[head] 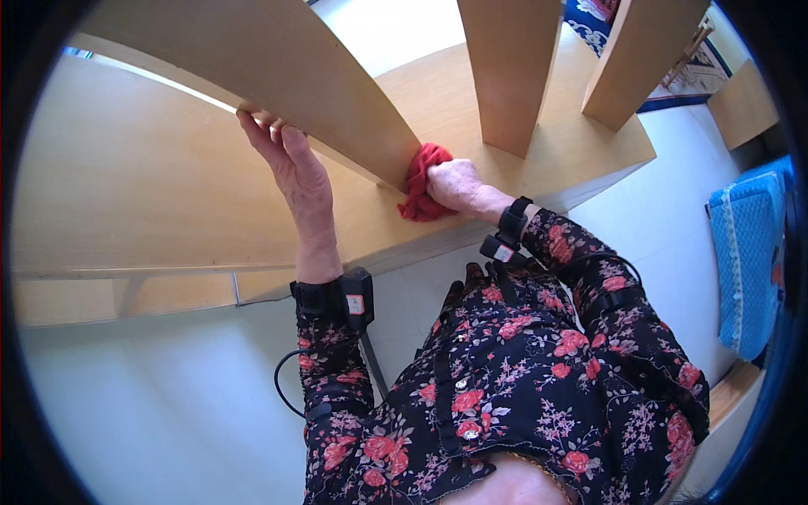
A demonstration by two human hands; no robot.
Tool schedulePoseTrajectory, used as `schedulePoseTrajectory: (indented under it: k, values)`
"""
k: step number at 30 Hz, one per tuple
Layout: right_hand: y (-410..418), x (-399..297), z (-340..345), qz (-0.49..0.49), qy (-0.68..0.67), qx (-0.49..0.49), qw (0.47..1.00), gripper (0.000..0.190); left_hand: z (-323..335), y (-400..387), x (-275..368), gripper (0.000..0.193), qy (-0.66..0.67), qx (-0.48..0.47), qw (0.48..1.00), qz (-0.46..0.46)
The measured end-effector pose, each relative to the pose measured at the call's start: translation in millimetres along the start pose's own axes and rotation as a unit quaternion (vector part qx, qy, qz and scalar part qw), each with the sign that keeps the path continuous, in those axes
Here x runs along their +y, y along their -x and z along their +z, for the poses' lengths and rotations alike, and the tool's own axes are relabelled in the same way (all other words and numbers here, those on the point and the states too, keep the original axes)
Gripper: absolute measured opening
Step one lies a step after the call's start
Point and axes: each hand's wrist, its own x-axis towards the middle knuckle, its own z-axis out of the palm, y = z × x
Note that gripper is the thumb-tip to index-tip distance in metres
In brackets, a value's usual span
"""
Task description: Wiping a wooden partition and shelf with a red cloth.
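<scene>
A bunched red cloth (421, 189) is gripped in my right hand (456, 183) and pressed against the foot of a broad wooden slat (297, 69). That slat rises from a light wooden ledge (423, 95). My left hand (293, 158) rests against the edge of the same slat, farther up, its thumb on the near side and its other fingertips partly hidden behind the wood. It holds no loose thing.
Two more wooden slats (508, 76) (637, 57) stand on the ledge to the right. A wooden panel (139, 183) fills the left. A blue quilted cover (745, 252) is at the far right, above the pale tiled floor (669, 189).
</scene>
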Motion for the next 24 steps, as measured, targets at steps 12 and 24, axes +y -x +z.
schedulePoseTrajectory:
  k: [12, 24]
  values:
    - [57, -19, -19, -0.050, -0.297, -0.088, 0.950, 0.032, -11, 158, -65, 0.051, 0.062, -0.220, 0.812, -0.537]
    - [87, 15, -18, 0.016, -0.452, -0.103, 0.886, 0.038, -71, 65, -30, 0.039, 0.043, 0.128, 0.970, -0.202]
